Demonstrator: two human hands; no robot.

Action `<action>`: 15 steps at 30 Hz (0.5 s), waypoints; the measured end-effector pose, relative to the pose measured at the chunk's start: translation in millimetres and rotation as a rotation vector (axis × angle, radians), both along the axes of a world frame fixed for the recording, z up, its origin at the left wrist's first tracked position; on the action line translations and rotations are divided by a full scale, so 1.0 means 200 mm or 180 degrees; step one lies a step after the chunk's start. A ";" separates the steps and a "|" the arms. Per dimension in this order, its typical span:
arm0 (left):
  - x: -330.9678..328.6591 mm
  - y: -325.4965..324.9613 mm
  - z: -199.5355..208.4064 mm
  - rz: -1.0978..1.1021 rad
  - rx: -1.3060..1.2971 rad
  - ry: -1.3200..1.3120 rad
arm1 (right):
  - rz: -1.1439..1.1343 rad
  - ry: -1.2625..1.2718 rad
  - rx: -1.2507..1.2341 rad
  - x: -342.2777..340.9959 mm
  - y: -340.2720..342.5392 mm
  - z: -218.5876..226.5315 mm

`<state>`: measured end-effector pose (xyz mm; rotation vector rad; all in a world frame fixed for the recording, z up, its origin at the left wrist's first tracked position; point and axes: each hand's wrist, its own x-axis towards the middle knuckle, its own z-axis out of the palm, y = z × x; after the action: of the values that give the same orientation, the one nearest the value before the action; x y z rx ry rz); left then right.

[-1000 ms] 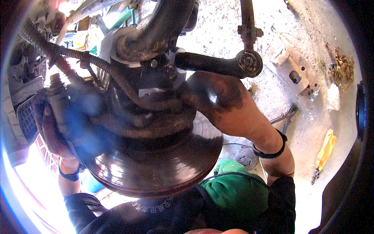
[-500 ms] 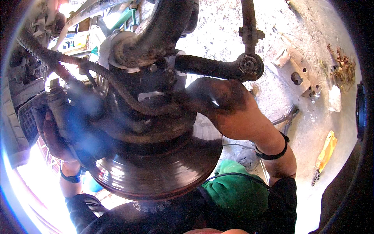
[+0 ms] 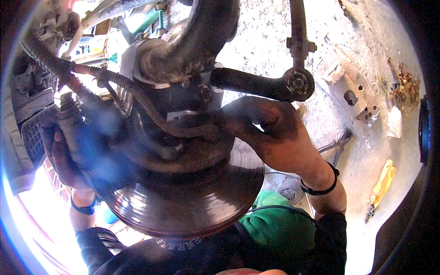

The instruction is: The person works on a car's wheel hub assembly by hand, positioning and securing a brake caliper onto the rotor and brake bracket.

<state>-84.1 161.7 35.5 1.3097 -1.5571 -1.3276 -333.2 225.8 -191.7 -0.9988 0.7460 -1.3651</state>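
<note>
A shiny brake disc (image 3: 192, 201) sits below a dark, greasy steering knuckle and hub. At the left, my left hand (image 3: 60, 158) has its fingers wrapped round the outer side of the brake caliper (image 3: 71, 121); a blue glare blurs that area. A ribbed cable sleeve (image 3: 144, 98) curves down from the upper left across the knuckle. My right hand (image 3: 272, 130), dark with grease, reaches in from the right, above the disc. Its fingers are closed at the sleeve's lower end, and the fingertips merge with the dark parts there.
Beside my right hand, a black tie rod arm (image 3: 252, 84) ends in a ball joint (image 3: 299, 85). Above is a thick curved suspension arm (image 3: 192, 43). On the pale ground lie a metal bracket (image 3: 350, 94), a yellow wrapper (image 3: 384, 183) and a dark tool (image 3: 341, 142).
The knuckle, tie rod and right hand appear slightly lower and farther right in the view. My right hand has turned a little, its fingers still at the sleeve. The left hand stays on the caliper.
</note>
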 end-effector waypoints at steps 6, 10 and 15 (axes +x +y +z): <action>0.05 -0.01 0.03 0.0088 -0.0296 -0.0314 | 0.0329 0.0174 0.0154 -0.01 -0.02 0.00; 0.05 -0.01 0.05 0.0197 -0.0421 -0.0395 | 0.0281 0.0319 0.0006 -0.03 -0.01 0.02; 0.05 0.01 0.03 0.0455 -0.0356 -0.0233 | 0.0289 -0.0058 0.0241 0.00 0.00 -0.02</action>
<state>-73.4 162.9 42.3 1.3853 -1.5329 -1.1004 -334.2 225.5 -195.6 -0.9481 0.7249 -1.2570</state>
